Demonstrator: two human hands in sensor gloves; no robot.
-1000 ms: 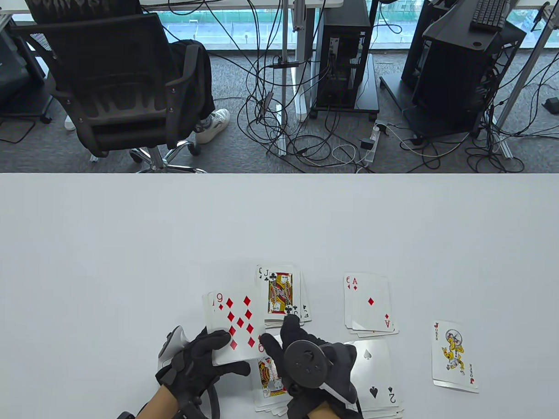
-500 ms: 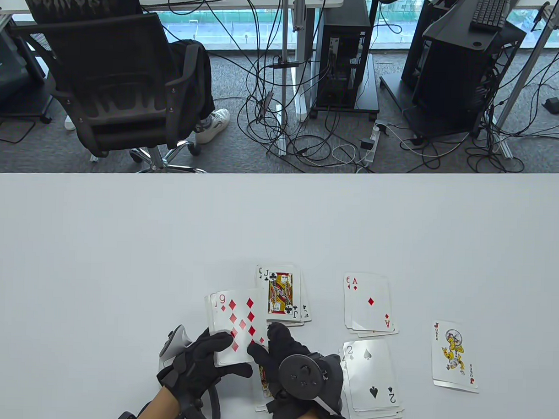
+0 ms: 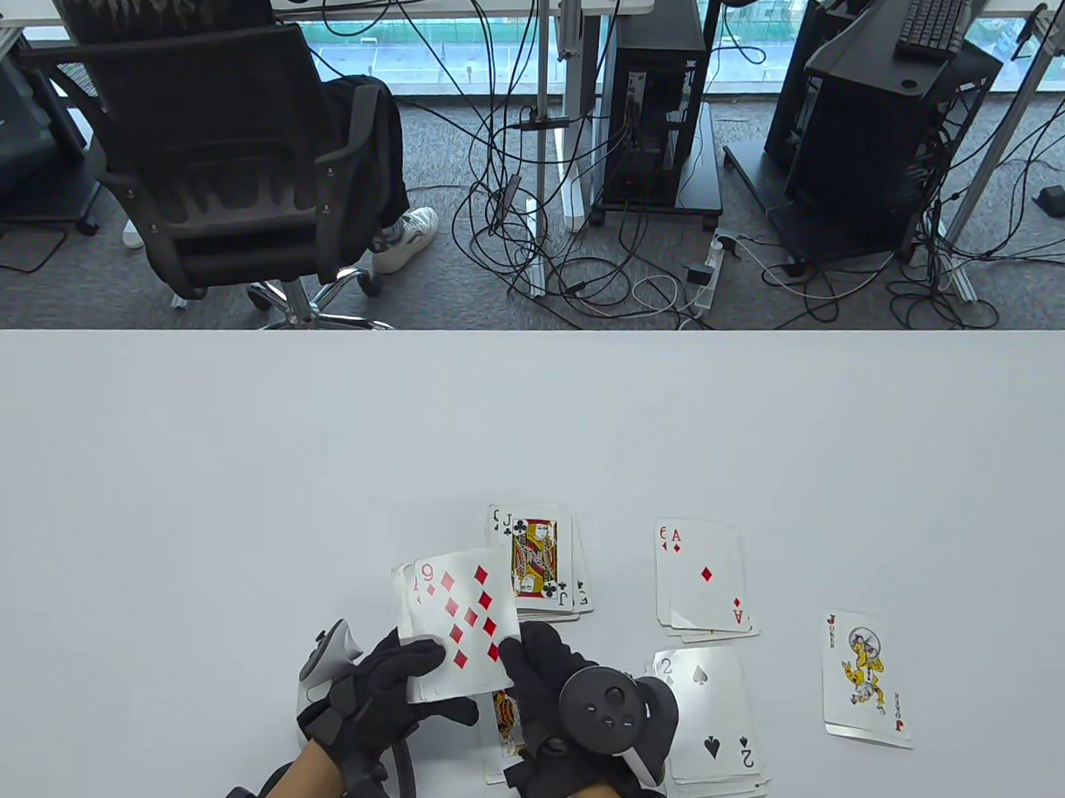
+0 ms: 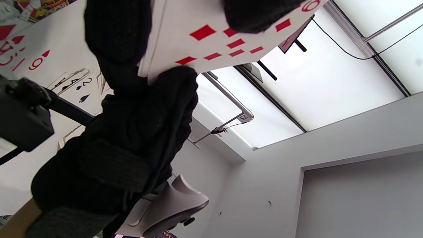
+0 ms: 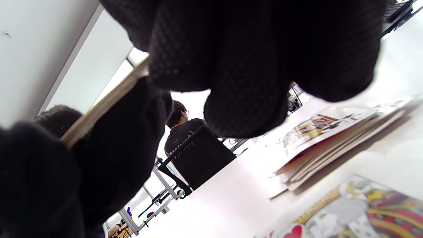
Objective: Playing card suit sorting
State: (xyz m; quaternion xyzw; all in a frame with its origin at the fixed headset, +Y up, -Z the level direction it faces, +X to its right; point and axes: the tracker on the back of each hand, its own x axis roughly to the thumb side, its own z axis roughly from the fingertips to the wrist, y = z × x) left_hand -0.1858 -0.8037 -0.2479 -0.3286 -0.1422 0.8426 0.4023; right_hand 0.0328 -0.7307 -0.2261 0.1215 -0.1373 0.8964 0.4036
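Note:
My left hand point(image 3: 418, 674) holds a small stack of cards just above the table, with the nine of diamonds point(image 3: 459, 619) face up on top. My right hand point(image 3: 532, 665) pinches that card's lower right edge, thumb on its face. The left wrist view shows the nine of diamonds point(image 4: 211, 36) from below. In the right wrist view a card edge point(image 5: 105, 102) sits between thumb and fingers. On the table lie a clubs pile topped by a jack point(image 3: 540, 561), a diamonds pile topped by an ace point(image 3: 705, 580) and a spades pile topped by a two point(image 3: 713, 719).
A pile topped by a red face card point(image 3: 508, 721) lies mostly hidden under my right hand. A joker point(image 3: 867, 677) lies alone at the right. The white table point(image 3: 234, 458) stretches far beyond the piles. A person sits in an office chair point(image 3: 235, 170) past the far edge.
My right hand drew back from the clubs pile to the held stack and took hold of the nine of diamonds. That card has slid right and tilted.

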